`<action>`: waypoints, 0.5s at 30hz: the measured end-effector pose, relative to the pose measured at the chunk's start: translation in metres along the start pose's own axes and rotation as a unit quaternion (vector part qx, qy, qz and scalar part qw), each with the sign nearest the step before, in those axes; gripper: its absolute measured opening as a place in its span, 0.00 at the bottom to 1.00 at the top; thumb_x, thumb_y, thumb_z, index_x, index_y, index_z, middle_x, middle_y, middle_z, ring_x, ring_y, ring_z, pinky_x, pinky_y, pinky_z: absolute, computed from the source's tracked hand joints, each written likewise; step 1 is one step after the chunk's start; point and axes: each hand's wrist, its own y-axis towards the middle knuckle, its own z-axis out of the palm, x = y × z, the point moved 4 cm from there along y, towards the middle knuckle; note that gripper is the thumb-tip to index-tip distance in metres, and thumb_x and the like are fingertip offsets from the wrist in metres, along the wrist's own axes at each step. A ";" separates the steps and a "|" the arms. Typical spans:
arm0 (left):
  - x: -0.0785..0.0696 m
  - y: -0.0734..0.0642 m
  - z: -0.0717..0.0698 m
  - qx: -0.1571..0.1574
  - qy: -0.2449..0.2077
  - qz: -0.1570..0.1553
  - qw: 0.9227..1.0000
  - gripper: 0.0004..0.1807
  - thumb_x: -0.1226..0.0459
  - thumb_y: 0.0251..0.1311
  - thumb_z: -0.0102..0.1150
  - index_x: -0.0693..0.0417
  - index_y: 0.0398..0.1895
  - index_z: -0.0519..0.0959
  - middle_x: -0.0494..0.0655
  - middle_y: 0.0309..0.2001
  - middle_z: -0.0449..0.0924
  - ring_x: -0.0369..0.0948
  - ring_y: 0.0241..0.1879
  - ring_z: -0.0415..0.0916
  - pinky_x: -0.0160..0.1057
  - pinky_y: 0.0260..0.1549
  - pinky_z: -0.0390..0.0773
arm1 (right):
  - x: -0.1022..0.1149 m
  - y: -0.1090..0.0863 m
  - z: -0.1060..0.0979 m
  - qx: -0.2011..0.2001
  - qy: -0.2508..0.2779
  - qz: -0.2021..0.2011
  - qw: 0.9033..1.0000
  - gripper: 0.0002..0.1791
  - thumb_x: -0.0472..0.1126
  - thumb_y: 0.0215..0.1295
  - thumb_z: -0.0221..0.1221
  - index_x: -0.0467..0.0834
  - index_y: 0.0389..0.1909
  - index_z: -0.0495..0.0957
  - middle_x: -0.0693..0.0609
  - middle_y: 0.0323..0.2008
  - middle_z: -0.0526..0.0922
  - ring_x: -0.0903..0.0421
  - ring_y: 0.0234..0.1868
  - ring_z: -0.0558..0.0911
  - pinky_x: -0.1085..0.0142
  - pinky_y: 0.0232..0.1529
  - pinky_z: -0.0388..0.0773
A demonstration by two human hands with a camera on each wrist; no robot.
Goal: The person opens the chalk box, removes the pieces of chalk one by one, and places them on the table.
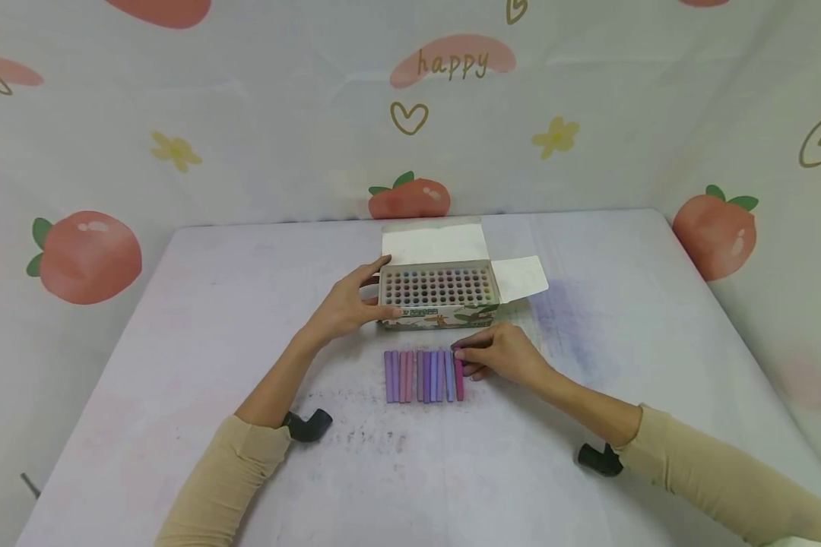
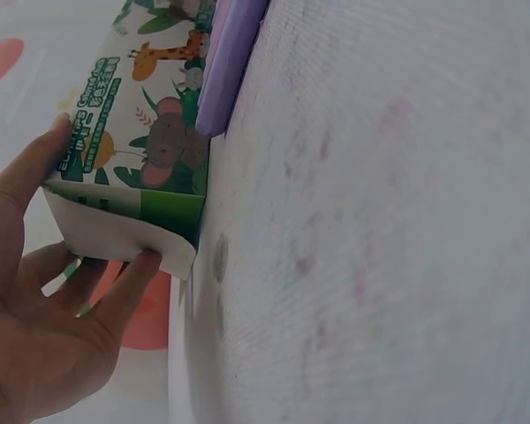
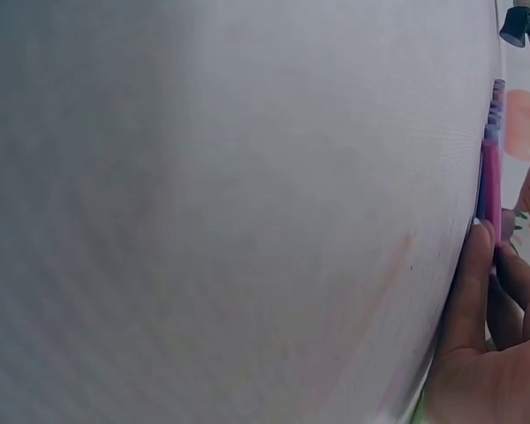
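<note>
An open cardboard box of colored chalk [image 1: 439,317], filled with rows of upright sticks, stands at the middle back of the table. My left hand [image 1: 342,305] holds the box's left end, thumb on the printed front face; in the left wrist view, other fingers touch the white end flap [image 2: 115,234]. In front of the box lies a row of purple, pink and blue chalk sticks [image 1: 426,377]. At the row's right end my right hand [image 1: 513,355] pinches the top of a magenta chalk stick [image 1: 459,382], also visible in the right wrist view.
The box lid [image 1: 434,243] is folded back and a side flap [image 1: 520,278] sticks out right. Purple chalk smudges [image 1: 564,319] mark the white tabletop [image 1: 246,289]. Black wrist mounts [image 1: 308,427] sit under both forearms. A printed curtain [image 1: 280,152] hangs behind.
</note>
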 end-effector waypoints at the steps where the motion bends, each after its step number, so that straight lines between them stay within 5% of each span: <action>1: 0.000 0.000 0.000 0.001 -0.001 0.001 1.000 0.53 0.56 0.53 0.76 0.33 0.79 0.54 0.50 0.76 0.53 0.51 0.71 0.61 0.47 0.60 0.78 | 0.001 0.000 0.000 0.001 0.000 0.000 1.000 0.15 0.37 0.66 0.65 0.31 0.48 0.84 0.41 0.34 0.88 0.50 0.31 0.88 0.60 0.33 0.88; 9: -0.002 -0.002 -0.001 -0.004 0.001 0.011 1.000 0.53 0.56 0.52 0.76 0.35 0.79 0.54 0.52 0.75 0.56 0.51 0.70 0.62 0.47 0.61 0.77 | 0.005 -0.002 0.001 0.005 -0.014 -0.008 1.000 0.13 0.36 0.65 0.65 0.33 0.47 0.85 0.43 0.32 0.88 0.50 0.30 0.88 0.60 0.33 0.88; 15: -0.005 -0.001 0.001 -0.009 0.025 0.023 0.999 0.53 0.55 0.52 0.76 0.38 0.79 0.55 0.52 0.74 0.58 0.52 0.68 0.64 0.48 0.64 0.73 | 0.014 -0.007 -0.003 0.004 -0.116 -0.053 0.992 0.14 0.38 0.66 0.65 0.37 0.49 0.85 0.50 0.29 0.88 0.55 0.27 0.87 0.64 0.28 0.87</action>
